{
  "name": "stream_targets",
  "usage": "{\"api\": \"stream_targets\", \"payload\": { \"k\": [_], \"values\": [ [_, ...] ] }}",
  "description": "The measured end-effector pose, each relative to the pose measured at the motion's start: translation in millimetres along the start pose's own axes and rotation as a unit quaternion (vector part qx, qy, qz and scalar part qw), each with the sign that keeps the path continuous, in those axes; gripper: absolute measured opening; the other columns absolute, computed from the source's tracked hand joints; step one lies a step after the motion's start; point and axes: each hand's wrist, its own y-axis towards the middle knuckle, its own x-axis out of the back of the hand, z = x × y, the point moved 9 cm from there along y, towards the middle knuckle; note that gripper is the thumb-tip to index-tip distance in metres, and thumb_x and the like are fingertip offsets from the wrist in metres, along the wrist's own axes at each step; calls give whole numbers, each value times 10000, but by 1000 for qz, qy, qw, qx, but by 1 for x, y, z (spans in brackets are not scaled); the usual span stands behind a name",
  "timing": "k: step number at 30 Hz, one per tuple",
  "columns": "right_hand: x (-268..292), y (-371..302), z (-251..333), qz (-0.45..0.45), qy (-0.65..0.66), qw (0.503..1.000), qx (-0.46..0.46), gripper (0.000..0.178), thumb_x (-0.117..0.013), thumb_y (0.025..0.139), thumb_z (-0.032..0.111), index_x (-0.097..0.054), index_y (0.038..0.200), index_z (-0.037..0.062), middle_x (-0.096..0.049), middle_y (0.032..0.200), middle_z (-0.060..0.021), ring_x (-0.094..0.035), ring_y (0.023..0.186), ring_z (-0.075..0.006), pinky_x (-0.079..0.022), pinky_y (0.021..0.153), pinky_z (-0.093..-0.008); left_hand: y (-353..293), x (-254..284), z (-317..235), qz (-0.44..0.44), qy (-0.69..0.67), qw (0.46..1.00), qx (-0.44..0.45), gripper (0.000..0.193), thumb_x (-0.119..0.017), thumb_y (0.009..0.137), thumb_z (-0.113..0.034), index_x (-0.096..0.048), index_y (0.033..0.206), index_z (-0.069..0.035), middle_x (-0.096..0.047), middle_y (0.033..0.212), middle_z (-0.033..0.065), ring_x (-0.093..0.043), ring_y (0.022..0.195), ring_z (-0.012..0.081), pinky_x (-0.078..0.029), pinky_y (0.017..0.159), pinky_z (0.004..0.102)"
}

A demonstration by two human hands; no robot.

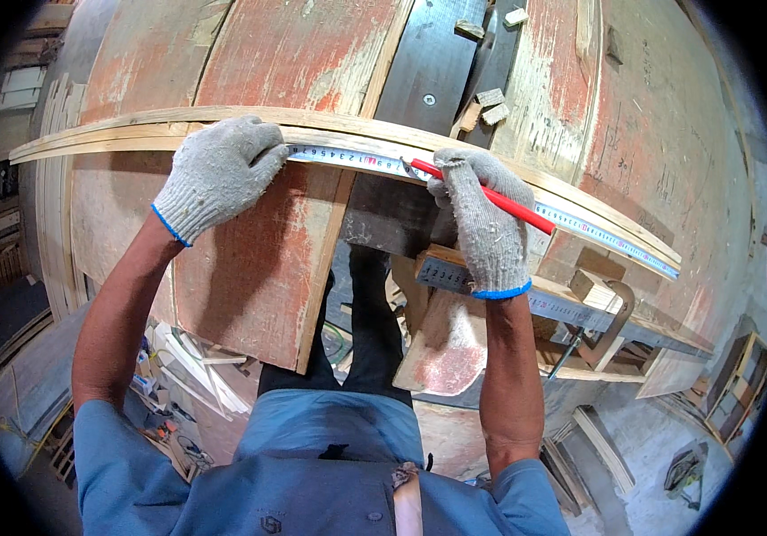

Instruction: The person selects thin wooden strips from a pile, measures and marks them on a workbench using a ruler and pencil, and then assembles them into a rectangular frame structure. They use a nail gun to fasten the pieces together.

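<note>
Two long pale wooden strips [146, 127] lie side by side across the bench top. A white steel tape measure [343, 157] is stretched along the nearer strip, on both sides of my right hand. My left hand [221, 170], in a grey knitted glove with a blue cuff, is closed over the strips, its thumb and fingers pinching at the tape. In a matching glove, my right hand [490, 210] grips a red pencil [519, 211]. The pencil's tip points left, just above the tape's markings. My right fingertips are partly hidden behind the glove's back.
A dark metal plate [428, 71] is set between worn red-brown boards [298, 54]. Small wood offcuts [492, 105] lie beside it. Nearer me on the right, a wooden fence with a ruler scale [571, 310] carries a C-clamp [614, 326]. Scrap wood [200, 375] litters the floor.
</note>
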Motion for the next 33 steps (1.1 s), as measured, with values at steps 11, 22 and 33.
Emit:
{"api": "stream_targets", "payload": {
  "k": [11,22,33],
  "values": [
    [0,0,-5,-12,91,993,-71,281,-689,1052,257,-783,1088,-5,-759,858,-70,-713,785,-121,-569,689,-285,0,-1,1,2,-1,1000,2,229,-656,1012,-274,-719,978,-57,-672,915,132,-691,873,341,-553,793,453],
    [18,-25,16,-57,99,992,-47,325,-632,1093,295,-773,1163,11,-753,886,-63,-680,798,-132,-561,766,-309,-1,2,0,4,-24,1000,-8,216,-655,1006,-267,-713,979,-60,-666,919,143,-686,878,361,-550,791,464],
    [47,-143,-42,-187,358,895,-188,481,-467,1147,334,-725,977,-34,-687,1303,-222,-708,1113,-290,-585,951,-410,-35,1,-30,111,-209,965,-114,157,-663,992,-176,-731,1017,-37,-674,885,146,-712,854,317,-576,792,435]
  ]
}}
